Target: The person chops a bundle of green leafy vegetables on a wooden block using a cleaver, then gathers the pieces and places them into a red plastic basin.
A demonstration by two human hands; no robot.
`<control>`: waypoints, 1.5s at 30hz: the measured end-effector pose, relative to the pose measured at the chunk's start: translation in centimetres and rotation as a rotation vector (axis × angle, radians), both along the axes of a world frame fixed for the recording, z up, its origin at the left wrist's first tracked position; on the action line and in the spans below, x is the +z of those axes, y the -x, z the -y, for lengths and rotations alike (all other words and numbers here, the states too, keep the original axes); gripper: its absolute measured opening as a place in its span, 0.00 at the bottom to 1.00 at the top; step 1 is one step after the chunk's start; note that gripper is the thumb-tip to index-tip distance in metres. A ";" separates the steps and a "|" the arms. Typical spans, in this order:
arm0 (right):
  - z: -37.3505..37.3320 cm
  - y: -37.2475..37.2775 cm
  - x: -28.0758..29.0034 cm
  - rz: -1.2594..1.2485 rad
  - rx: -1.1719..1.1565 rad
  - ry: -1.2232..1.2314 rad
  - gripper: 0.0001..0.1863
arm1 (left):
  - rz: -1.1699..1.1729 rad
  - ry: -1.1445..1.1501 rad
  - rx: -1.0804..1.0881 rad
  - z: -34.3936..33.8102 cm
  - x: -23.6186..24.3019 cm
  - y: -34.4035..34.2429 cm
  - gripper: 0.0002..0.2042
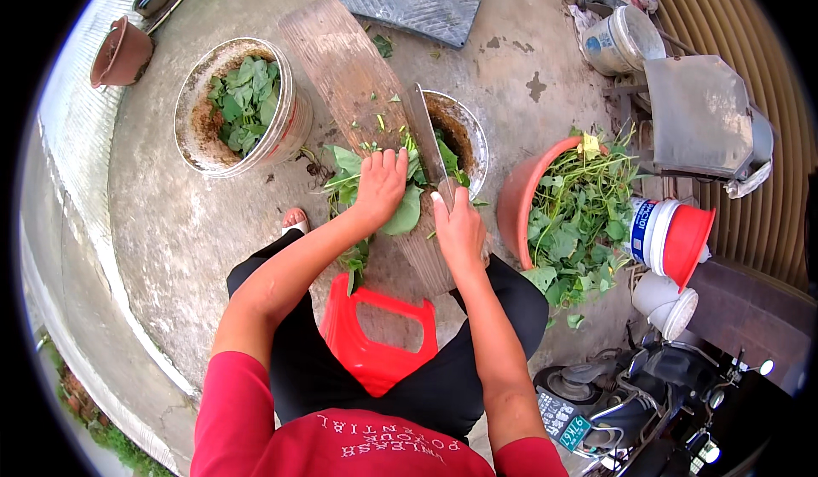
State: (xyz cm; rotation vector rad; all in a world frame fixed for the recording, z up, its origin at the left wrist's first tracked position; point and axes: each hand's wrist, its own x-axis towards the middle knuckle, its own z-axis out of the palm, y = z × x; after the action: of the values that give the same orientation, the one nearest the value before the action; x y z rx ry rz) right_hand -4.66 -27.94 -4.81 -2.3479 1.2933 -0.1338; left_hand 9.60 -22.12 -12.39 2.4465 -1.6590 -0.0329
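A long wooden board runs away from me between my knees, with green leaves and cut stem pieces on it. My left hand presses down on the leaves, fingers curled over the bunch. My right hand grips the handle of a long knife, its blade angled away from me along the board's right side, just right of the leaves. A white bucket behind the knife, partly hidden by the board, has some green bits inside. I cannot tell whether the blade touches the board.
A bucket of leaves stands left, a terracotta-coloured tub of leafy stems right. A red stool is under me. A grey plastic slab lies ahead. Buckets, a metal box and a motorbike line the right; a brown pot sits far left.
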 end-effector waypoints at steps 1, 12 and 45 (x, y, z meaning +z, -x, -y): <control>-0.2 -0.1 0.4 0.027 -0.015 0.019 0.18 | 0.000 0.015 -0.007 0.2 -0.2 -0.1 0.21; 0.1 -0.6 -1.2 -0.028 0.019 0.053 0.19 | -0.299 0.276 -0.017 1.5 0.8 -1.2 0.11; 0.2 0.0 -1.7 -0.066 0.056 0.107 0.20 | -0.031 0.244 -0.320 -1.7 -0.7 -2.3 0.12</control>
State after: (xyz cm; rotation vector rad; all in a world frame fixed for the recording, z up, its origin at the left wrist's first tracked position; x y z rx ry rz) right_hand -4.65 -28.13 -6.52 -2.4963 1.2782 -0.1117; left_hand 11.91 -20.42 -13.14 1.9795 -1.8995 0.0826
